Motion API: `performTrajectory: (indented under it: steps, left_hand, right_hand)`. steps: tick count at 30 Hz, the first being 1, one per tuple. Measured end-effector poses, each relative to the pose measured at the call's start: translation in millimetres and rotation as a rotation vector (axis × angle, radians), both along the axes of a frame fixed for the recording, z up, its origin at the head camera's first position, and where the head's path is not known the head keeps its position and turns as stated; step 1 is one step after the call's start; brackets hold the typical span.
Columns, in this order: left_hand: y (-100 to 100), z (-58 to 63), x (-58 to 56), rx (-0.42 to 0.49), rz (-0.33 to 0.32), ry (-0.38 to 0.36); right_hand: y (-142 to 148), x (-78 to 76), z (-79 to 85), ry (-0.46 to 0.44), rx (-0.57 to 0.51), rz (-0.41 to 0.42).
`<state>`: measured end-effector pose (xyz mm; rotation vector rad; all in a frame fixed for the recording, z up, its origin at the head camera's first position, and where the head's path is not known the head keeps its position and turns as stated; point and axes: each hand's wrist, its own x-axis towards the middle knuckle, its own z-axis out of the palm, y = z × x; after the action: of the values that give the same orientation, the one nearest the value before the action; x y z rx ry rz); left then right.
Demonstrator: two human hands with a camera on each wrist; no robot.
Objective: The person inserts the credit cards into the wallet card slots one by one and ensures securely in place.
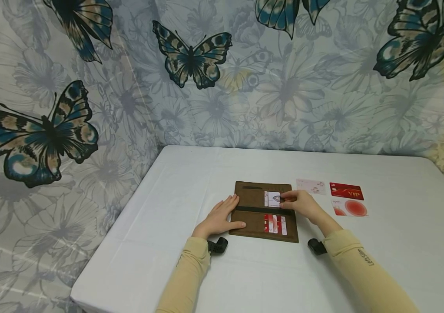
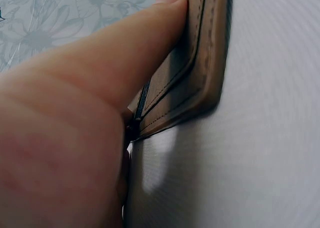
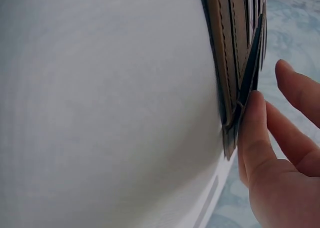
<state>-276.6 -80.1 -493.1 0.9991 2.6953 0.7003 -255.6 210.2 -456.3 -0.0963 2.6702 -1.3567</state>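
A brown bifold wallet (image 1: 251, 224) lies spread flat on the table, its fold running crosswise. My left hand (image 1: 218, 218) rests along its left edge, fingers extended toward the upper panel and thumb on the lower panel; that thumb also shows pressing the wallet (image 2: 212, 72) in the left wrist view. My right hand (image 1: 302, 204) is at the wallet's right side, fingertips beside a white picture card (image 1: 272, 199) in the upper panel. In the right wrist view its fingers (image 3: 257, 133) are apart, near the wallet's edge. Several red and white cards (image 1: 275, 224) sit in the lower panel's slots.
Right of the wallet lie a pale pink card (image 1: 310, 186), a red VIP card (image 1: 346, 191) and a white card with a red circle (image 1: 350, 208). A white cloth covers the table (image 1: 269, 278). Butterfly-patterned curtains (image 1: 214, 113) hang behind and at left.
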Motion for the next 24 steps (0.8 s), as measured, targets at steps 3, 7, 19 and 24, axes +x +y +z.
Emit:
performTrajectory:
  steps: [3,7,19,24]
  left_hand:
    - [0.5,-0.6,-0.3,0.002,0.000,-0.002]
    - [0.8,-2.1,-0.9,-0.007,0.003,0.007]
    - [0.0,-2.5,-0.9,-0.006,0.008,0.001]
    - [0.3,-1.8,-0.9,-0.010,0.004,0.003]
  right_hand:
    - [-0.4,0.2,0.3,-0.007,0.021,0.005]
    - [-0.6,0.1,0.1,-0.001,0.030,0.022]
    - [-1.7,0.0,0.9,0.025,0.006,0.089]
    - [-2.4,-1.6,1.1,0.033,0.015,0.108]
